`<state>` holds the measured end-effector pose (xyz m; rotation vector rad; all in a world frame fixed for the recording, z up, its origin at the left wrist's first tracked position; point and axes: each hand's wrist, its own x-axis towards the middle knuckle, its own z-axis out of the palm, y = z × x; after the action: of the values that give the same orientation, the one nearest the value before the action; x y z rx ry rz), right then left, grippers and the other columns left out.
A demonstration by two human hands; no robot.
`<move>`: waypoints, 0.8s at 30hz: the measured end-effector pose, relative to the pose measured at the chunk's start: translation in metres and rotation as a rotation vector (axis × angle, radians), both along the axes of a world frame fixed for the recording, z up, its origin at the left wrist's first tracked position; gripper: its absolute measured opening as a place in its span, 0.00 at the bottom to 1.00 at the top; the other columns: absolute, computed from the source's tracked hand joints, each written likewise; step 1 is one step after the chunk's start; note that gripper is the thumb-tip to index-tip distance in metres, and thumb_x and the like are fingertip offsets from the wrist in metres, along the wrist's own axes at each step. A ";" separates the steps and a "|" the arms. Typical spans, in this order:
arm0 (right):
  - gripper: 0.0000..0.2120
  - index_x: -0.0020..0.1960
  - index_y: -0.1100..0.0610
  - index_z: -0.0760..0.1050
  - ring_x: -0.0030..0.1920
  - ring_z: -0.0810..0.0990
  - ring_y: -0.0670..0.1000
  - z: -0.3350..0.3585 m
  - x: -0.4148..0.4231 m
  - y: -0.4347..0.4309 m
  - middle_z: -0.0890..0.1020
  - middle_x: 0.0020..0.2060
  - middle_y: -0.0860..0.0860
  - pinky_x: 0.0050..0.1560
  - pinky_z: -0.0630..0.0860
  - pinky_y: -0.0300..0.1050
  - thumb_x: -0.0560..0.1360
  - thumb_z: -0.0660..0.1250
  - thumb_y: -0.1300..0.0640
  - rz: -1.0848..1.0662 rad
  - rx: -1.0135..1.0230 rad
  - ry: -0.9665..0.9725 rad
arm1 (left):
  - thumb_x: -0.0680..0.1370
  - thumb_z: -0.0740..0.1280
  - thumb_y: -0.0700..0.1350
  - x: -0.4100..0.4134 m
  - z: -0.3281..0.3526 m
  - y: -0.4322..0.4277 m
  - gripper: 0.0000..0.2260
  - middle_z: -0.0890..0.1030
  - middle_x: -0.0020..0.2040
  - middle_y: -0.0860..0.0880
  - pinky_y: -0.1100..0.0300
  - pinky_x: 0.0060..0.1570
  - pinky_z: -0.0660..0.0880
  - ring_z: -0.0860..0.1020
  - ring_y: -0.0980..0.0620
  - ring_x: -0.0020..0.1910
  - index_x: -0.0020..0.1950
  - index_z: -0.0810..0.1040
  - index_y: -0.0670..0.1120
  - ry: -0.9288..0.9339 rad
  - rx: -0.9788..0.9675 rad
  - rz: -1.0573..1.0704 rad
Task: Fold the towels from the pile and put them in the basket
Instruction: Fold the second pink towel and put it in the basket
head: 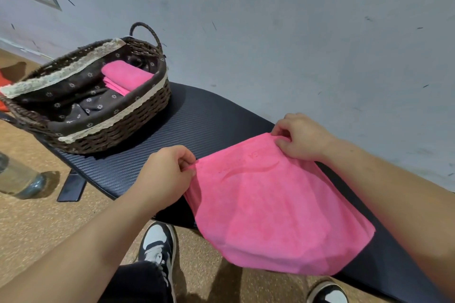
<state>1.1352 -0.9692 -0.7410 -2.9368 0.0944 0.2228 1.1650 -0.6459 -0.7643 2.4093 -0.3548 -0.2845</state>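
A pink towel [273,206] lies spread on the black bench [197,120], its near edge hanging over the front. My left hand [167,174] pinches the towel's far left corner. The far right corner is pinched by my right hand [300,138]. At the bench's left end stands a dark wicker basket [115,130] with a flowered brown lining and lace trim. A folded pink towel [125,76] lies inside the basket near its far end. No pile of towels is in view.
A grey wall [295,32] runs close behind the bench. A clear plastic bottle [19,179] lies on the brown floor at the left, next to a bench foot [71,187]. My two black-and-white shoes [157,243] are below the bench's front edge.
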 end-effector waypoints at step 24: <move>0.05 0.46 0.48 0.72 0.42 0.79 0.51 0.016 -0.171 -0.046 0.80 0.38 0.44 0.42 0.78 0.50 0.72 0.66 0.55 -0.600 0.028 -0.067 | 0.76 0.66 0.38 -0.005 0.004 -0.125 0.08 0.81 0.44 0.55 0.49 0.48 0.79 0.79 0.49 0.46 0.48 0.81 0.50 -0.164 0.066 -0.328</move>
<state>0.9638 -1.0153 -0.7249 -2.7272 0.9272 0.0313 1.1598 -0.7713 -0.7602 2.4396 -0.8301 -0.2455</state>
